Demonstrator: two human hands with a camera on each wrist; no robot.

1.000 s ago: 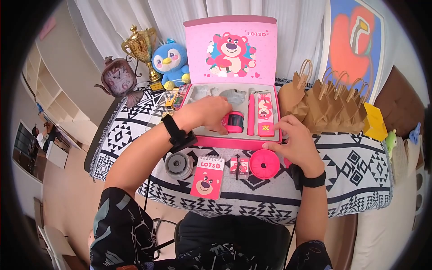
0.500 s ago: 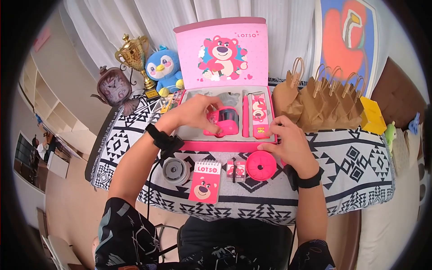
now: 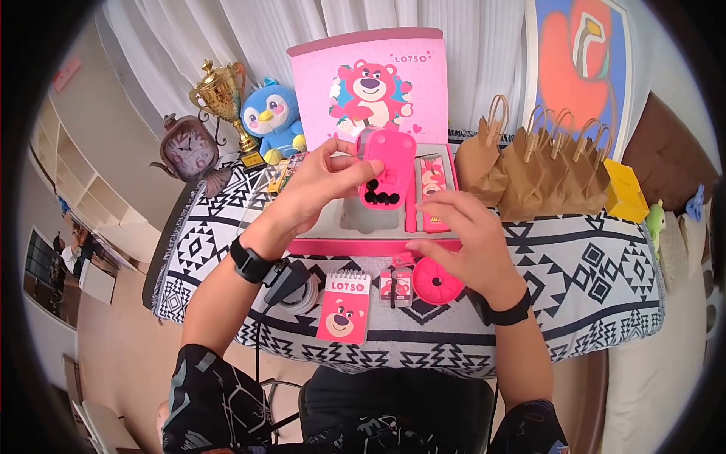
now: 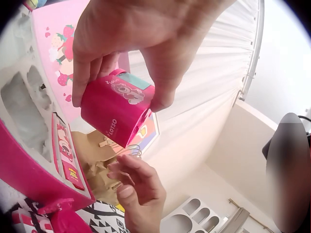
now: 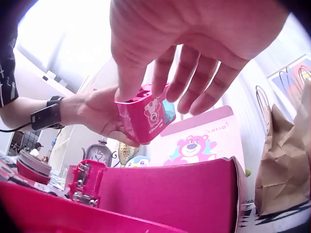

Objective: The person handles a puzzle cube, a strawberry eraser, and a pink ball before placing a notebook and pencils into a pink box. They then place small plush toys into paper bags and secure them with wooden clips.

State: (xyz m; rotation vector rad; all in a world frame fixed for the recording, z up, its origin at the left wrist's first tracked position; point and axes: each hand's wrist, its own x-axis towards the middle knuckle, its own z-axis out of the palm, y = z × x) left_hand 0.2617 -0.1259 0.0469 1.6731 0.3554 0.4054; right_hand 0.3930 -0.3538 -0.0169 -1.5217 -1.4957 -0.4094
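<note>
My left hand [image 3: 321, 181] grips a pink pencil sharpener [image 3: 395, 155] above the open gift box [image 3: 355, 247]. The sharpener is tilted, its underside with black round feet facing me in the head view. In the left wrist view, thumb and fingers pinch its sides, and a bear print and a clear bluish window [image 4: 134, 80] show. My right hand [image 3: 469, 238] hovers over the box's right front corner with fingers spread, holding nothing. In the right wrist view its fingers overlap the sharpener. A pink printed carton [image 3: 432, 178] sits in the grey tray.
Before the box lie a spiral notepad [image 3: 344, 314], a small pink packet [image 3: 395, 287], a round pink part [image 3: 437, 278] and a grey round part [image 3: 302, 299]. Paper bags [image 3: 552, 174] stand right; a blue plush [image 3: 272, 117] and trophy [image 3: 221, 98] stand left.
My left hand has lifted the sharpener out of its tray slot and tipped it so the underside shows. My right hand has shifted slightly left, its fingers spreading.
</note>
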